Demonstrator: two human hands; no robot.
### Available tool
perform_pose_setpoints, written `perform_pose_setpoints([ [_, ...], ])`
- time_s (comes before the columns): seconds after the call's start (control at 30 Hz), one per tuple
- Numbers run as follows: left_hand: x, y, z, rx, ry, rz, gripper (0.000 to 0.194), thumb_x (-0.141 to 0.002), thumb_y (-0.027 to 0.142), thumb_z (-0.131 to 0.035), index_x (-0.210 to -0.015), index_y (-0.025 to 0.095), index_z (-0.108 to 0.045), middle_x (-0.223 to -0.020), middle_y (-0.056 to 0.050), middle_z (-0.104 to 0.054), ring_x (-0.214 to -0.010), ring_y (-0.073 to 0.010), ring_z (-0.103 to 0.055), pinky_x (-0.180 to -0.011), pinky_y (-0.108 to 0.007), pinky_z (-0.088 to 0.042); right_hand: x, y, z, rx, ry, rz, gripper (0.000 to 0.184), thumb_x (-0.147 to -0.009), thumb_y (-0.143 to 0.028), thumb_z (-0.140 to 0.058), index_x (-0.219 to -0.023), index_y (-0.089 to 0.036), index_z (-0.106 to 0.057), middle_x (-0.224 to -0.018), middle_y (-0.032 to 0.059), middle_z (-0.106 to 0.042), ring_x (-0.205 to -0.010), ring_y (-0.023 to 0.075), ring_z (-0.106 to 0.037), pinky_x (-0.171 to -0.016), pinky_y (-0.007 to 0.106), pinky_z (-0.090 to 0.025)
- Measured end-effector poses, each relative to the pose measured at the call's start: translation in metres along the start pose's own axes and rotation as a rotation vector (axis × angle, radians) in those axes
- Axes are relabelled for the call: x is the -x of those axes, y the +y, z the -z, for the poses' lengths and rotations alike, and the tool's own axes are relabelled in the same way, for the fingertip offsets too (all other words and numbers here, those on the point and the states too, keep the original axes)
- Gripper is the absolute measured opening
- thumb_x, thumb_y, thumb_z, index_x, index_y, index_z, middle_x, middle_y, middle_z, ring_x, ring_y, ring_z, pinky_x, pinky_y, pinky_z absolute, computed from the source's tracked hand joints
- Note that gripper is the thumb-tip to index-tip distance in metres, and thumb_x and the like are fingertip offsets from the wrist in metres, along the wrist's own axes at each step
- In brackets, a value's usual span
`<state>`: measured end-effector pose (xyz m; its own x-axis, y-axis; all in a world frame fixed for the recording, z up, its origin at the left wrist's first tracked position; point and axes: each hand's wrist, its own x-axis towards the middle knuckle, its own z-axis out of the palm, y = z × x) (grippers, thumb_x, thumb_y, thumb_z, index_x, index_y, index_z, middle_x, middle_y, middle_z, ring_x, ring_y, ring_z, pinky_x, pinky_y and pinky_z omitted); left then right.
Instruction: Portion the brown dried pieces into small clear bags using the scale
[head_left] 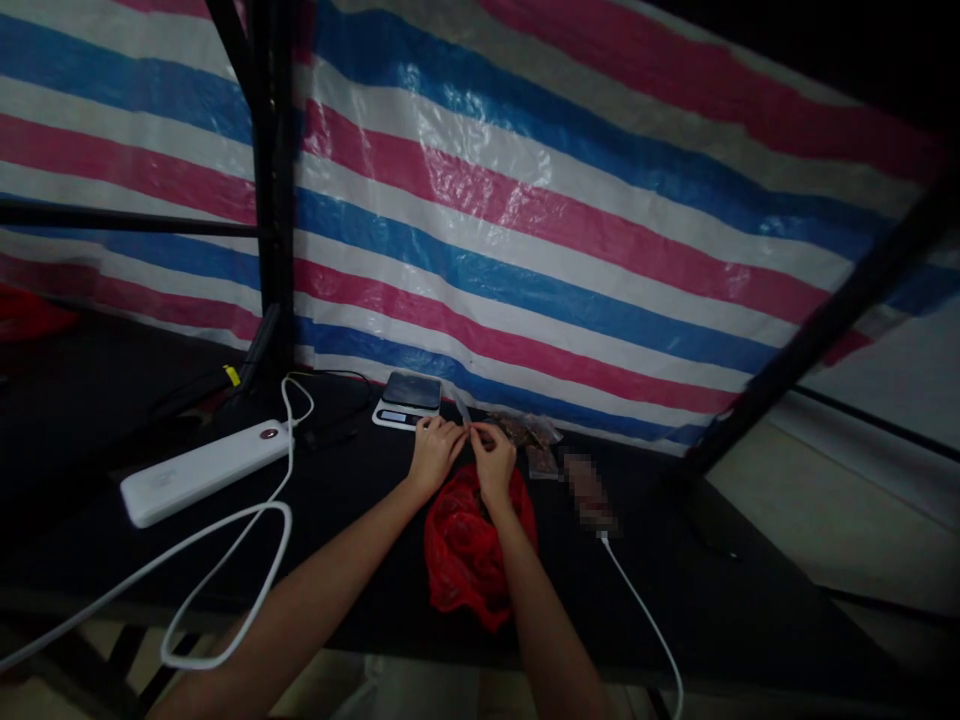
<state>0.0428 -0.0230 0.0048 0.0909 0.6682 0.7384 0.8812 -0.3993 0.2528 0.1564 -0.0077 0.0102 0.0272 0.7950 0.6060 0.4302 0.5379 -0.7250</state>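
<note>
Both my hands meet at the middle of the black table. The fingers of my left hand [437,452] are pinched together at the edge of a small clear plastic bag [461,406]. My right hand [493,460] also pinches this bag, from the other side. Just behind my left hand stands a small digital scale [409,398] with a dark top and a lit display. Below my right wrist lies a crumpled red plastic bag [469,560], its contents mostly hidden. Several small clear bags with brownish contents [534,437] lie beyond my right hand.
A white power strip or power bank [206,473] with a looping white cable [289,530] lies left. At right, a blurred-out device [589,490] has a white cable attached. Dark metal posts [274,200] and a striped plastic sheet [525,230] border the table's back.
</note>
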Motion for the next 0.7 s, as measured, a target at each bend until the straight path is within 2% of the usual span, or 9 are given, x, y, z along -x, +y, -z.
perform_pose_setpoints([
  [0.13,-0.003,-0.005,-0.001,0.035,0.040,0.072,0.021,-0.085,0.029,-0.043,-0.087,0.022,-0.063,-0.081,-0.004,-0.064,-0.083,-0.0197,-0.050,-0.079,-0.038,-0.029,-0.007,0.005,0.005,0.048,-0.013,-0.003,0.024,-0.078,-0.033,-0.045,-0.083,-0.018,-0.063,-0.083,0.0052,-0.066,-0.072,0.0168,-0.059,-0.063,0.026,-0.046],
  [0.23,-0.008,-0.008,-0.006,0.068,0.059,0.099,0.022,-0.085,0.031,-0.043,-0.083,0.021,-0.062,-0.079,-0.003,-0.065,-0.082,-0.0188,-0.051,-0.081,-0.038,-0.030,-0.019,0.012,0.009,0.008,0.019,-0.023,0.025,-0.079,-0.034,-0.044,-0.086,-0.018,-0.062,-0.087,0.0051,-0.066,-0.077,0.0169,-0.060,-0.068,0.026,-0.046],
  [0.3,-0.015,-0.009,-0.013,0.088,0.052,0.061,0.023,-0.085,0.032,-0.043,-0.081,0.021,-0.062,-0.077,-0.002,-0.065,-0.080,-0.0178,-0.052,-0.081,-0.037,-0.031,-0.028,0.018,0.014,-0.047,-0.003,-0.038,0.025,-0.078,-0.035,-0.045,-0.086,-0.017,-0.061,-0.084,0.0049,-0.067,-0.076,0.0167,-0.061,-0.070,0.027,-0.046],
  [0.4,-0.027,-0.007,-0.027,0.119,0.015,-0.073,0.025,-0.086,0.031,-0.040,-0.082,0.019,-0.061,-0.076,-0.002,-0.065,-0.075,-0.0151,-0.055,-0.084,-0.035,-0.035,-0.036,0.028,0.023,-0.091,-0.084,-0.055,0.027,-0.076,-0.037,-0.048,-0.087,-0.017,-0.061,-0.084,0.0048,-0.067,-0.071,0.0165,-0.061,-0.064,0.026,-0.047],
  [0.53,-0.031,-0.005,-0.043,0.175,-0.016,-0.187,0.023,-0.087,0.026,-0.037,-0.086,0.017,-0.058,-0.080,-0.003,-0.066,-0.076,-0.0132,-0.059,-0.087,-0.033,-0.038,-0.034,0.039,0.030,-0.086,-0.140,-0.069,0.029,-0.075,-0.038,-0.050,-0.091,-0.018,-0.063,-0.088,0.0042,-0.067,-0.066,0.0159,-0.061,-0.059,0.025,-0.047],
  [0.7,-0.022,-0.012,-0.048,0.209,-0.066,-0.145,0.023,-0.087,0.023,-0.036,-0.092,0.017,-0.057,-0.089,-0.006,-0.064,-0.083,-0.0158,-0.060,-0.076,-0.029,-0.046,-0.027,0.040,0.023,-0.066,-0.180,-0.019,0.025,-0.073,-0.036,-0.054,-0.089,-0.021,-0.065,-0.091,0.0035,-0.067,-0.072,0.0168,-0.061,-0.060,0.025,-0.046],
])
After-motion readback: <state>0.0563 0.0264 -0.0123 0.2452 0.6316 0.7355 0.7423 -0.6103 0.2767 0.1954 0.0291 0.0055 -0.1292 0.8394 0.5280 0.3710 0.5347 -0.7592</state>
